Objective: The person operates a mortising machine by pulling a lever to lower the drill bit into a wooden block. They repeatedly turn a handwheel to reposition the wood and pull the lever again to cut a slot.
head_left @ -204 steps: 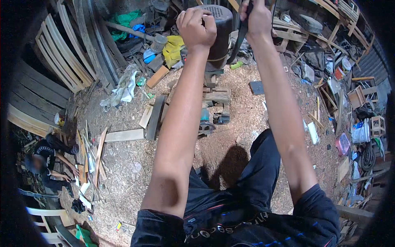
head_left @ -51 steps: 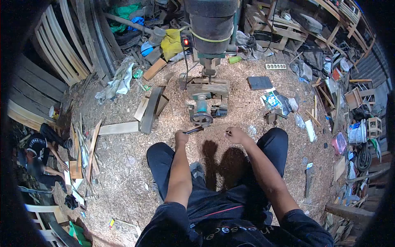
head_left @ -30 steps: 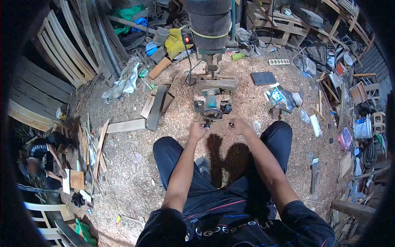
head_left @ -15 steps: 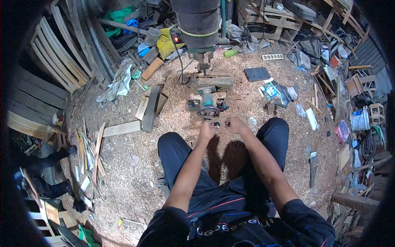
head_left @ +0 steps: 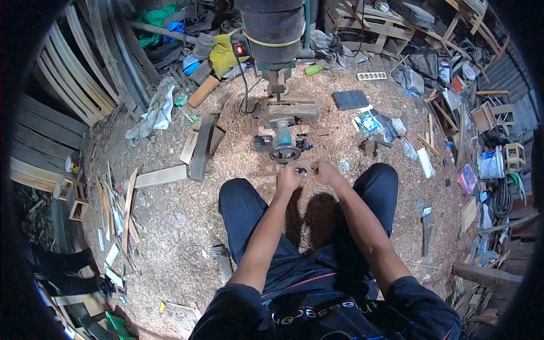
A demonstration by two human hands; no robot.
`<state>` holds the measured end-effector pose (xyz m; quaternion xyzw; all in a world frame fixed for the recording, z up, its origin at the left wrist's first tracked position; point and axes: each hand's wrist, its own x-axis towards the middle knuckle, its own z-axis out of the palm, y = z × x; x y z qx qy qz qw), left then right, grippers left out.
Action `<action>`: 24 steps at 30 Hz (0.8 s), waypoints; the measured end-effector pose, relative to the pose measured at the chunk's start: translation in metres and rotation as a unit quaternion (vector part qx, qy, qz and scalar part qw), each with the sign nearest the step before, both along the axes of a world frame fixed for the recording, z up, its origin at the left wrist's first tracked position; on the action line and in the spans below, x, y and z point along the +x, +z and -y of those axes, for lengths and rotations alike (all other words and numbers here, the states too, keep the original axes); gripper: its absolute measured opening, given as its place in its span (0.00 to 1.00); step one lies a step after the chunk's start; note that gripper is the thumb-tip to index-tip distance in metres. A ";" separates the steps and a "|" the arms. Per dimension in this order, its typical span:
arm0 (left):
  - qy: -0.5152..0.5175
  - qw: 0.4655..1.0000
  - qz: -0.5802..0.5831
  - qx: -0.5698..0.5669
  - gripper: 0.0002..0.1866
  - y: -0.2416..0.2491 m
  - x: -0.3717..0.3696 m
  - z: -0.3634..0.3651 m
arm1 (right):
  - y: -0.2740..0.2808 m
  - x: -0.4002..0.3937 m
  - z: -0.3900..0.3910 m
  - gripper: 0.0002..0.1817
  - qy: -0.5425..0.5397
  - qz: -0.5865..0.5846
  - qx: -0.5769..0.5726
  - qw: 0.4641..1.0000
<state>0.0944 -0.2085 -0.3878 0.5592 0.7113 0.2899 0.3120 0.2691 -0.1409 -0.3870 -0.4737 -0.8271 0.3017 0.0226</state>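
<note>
My left hand (head_left: 289,178) is closed around a small dark object (head_left: 302,171), whose end pokes out by the thumb; its kind is too small to make out. Just right of it, my right hand (head_left: 327,174) has its fingers curled and pressed together, and what they hold, if anything, is hidden. Both hands are between my knees, below the round handwheel (head_left: 285,153) of a green and dark machine. Beyond the wheel, a block of wood (head_left: 292,109) lies under the machine's spindle (head_left: 276,88).
Wood shavings cover the ground. Boards (head_left: 202,147) lie left of the machine, a dark flat block (head_left: 349,100) and a power strip (head_left: 372,76) to its right. A switch box with a lit red light (head_left: 239,50) hangs beside the motor. Curved slats (head_left: 73,79) lean at far left.
The view has shifted slightly. My hands stay close together below the handwheel, the left one turned a little. At far left, another person's dark-clothed legs have moved down and partly out of view.
</note>
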 end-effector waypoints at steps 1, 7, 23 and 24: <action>-0.003 1.000 -0.011 0.003 0.15 0.003 0.001 0.001 | -0.004 0.001 0.001 0.16 -0.017 -0.006 0.010 1.000; -0.092 0.985 -0.022 0.145 0.23 -0.030 -0.001 -0.001 | 0.006 -0.003 0.003 0.17 -0.021 -0.004 -0.006 1.000; -0.045 0.998 -0.030 0.031 0.13 -0.002 -0.012 -0.007 | 0.012 -0.025 -0.010 0.18 -0.008 -0.042 -0.002 0.999; -0.044 0.998 -0.020 0.038 0.12 -0.004 -0.012 -0.009 | 0.011 -0.025 -0.012 0.18 -0.009 -0.044 0.001 0.999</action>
